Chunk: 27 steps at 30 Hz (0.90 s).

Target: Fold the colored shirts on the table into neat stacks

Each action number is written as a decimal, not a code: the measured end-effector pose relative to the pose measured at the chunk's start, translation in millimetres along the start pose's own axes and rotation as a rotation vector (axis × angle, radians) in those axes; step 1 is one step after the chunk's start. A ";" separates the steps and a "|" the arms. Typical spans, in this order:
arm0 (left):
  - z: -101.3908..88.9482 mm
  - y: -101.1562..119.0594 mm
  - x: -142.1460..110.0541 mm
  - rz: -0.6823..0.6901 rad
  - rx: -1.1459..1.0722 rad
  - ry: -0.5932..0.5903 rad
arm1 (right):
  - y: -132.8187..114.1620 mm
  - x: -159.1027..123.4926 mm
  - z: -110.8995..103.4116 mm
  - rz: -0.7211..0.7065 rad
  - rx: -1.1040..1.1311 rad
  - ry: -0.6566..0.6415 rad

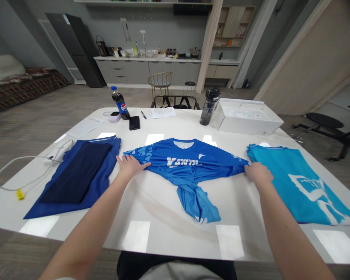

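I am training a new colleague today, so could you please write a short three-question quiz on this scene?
1. Which garment's sleeves do the left hand and the right hand touch?
2. True or false: the black phone lies beside the blue-capped bottle.
3. Of these, which lies nearest the right hand: (a) pen, (b) turquoise shirt, (c) white box?

Key: 1. The blue printed shirt. 2. True. 3. b.

Bright light, seemingly from overhead, throws squarish glare patches (136, 236) onto the white table (157, 204) before and beyond the left hand (131, 166) and right hand (259, 175). Far past the left hand, the refrigerator (80, 50) leans under wide-angle distortion; the kitchen counter (151, 59) looks soft.
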State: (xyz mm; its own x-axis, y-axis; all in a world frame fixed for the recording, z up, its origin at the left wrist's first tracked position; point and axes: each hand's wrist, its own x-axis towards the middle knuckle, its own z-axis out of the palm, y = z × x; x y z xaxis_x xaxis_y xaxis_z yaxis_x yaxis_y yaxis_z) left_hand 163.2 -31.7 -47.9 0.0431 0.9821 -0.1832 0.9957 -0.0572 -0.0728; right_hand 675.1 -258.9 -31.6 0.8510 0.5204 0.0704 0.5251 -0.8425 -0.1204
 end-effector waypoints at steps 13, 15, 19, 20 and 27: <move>26.9 70.7 8.4 0.368 -0.247 0.136 | -145.4 -75.3 45.7 -0.528 0.074 -0.246; 29.4 75.9 19.2 0.363 -0.265 0.160 | -150.3 -63.8 51.1 -0.545 0.049 -0.263; 28.6 89.9 43.9 0.364 -0.272 0.188 | -160.0 -34.1 54.1 -0.552 0.028 -0.277; 27.7 94.0 50.2 0.362 -0.271 0.192 | -163.5 -27.7 54.7 -0.550 0.032 -0.276; 23.1 112.6 99.7 0.411 -0.273 0.224 | -192.5 13.2 62.9 -0.541 0.037 -0.264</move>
State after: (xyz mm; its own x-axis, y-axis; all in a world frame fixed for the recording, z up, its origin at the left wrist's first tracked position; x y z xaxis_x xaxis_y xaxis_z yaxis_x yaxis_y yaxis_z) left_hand 277.7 55.6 -96.9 0.4207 0.9043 0.0728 0.8768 -0.4259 0.2233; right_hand 585.0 -81.1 -69.8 0.4312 0.8947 -0.1167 0.8787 -0.4458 -0.1709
